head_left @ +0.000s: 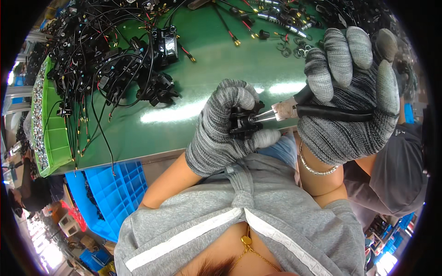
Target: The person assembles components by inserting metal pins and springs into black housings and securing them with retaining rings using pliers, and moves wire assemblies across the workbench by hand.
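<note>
My left hand (221, 124), in a grey striped knit glove, is closed around a small black plastic part (240, 123). My right hand (352, 92), gloved alike, holds a pair of pliers (286, 109) with dark handles, one handle lying across the palm. Its fingers are raised and loosely curled around the grip. The narrow metal jaws of the pliers point left and reach the black part; whether they grip anything in it I cannot tell. Both hands are above the near edge of the green table (202, 76).
Black assemblies with cables (138, 69) are heaped at the left and back. A green bin (57, 124) of small metal pieces stands at the left edge, a blue crate (115, 188) below it. Black rings (301, 48) and spring parts (285, 25) lie at the back right. Another person (398, 165) is at the right.
</note>
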`<state>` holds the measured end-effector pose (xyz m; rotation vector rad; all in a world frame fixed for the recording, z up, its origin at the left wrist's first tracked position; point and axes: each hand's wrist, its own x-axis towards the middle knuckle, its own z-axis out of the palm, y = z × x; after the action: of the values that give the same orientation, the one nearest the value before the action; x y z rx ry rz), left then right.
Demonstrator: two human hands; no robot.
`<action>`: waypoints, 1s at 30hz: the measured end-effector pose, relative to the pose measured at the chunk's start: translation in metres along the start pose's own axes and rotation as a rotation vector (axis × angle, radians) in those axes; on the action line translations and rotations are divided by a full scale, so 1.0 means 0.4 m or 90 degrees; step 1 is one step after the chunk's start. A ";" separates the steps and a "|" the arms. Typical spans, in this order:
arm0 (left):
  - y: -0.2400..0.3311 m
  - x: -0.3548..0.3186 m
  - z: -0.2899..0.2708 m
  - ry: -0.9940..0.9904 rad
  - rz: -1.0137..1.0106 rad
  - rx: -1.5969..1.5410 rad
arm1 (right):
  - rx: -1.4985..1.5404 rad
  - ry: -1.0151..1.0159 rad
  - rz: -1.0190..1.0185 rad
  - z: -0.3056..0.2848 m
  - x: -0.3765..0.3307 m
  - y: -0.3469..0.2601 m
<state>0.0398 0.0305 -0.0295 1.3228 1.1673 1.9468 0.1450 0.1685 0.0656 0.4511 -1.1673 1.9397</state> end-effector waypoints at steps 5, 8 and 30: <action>-0.007 -0.011 -0.019 -0.053 0.016 0.062 | 0.031 0.030 0.017 0.007 -0.008 0.017; -0.001 -0.011 -0.024 -0.044 0.001 0.067 | -0.032 -0.019 0.015 0.001 -0.009 0.005; 0.035 -0.001 -0.032 -0.003 -0.182 -0.101 | 0.044 0.256 -0.079 -0.006 -0.028 -0.067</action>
<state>0.0289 0.0184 -0.0194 1.0180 1.1072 1.7867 0.1734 0.1720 0.0723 0.1524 -0.7981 1.8575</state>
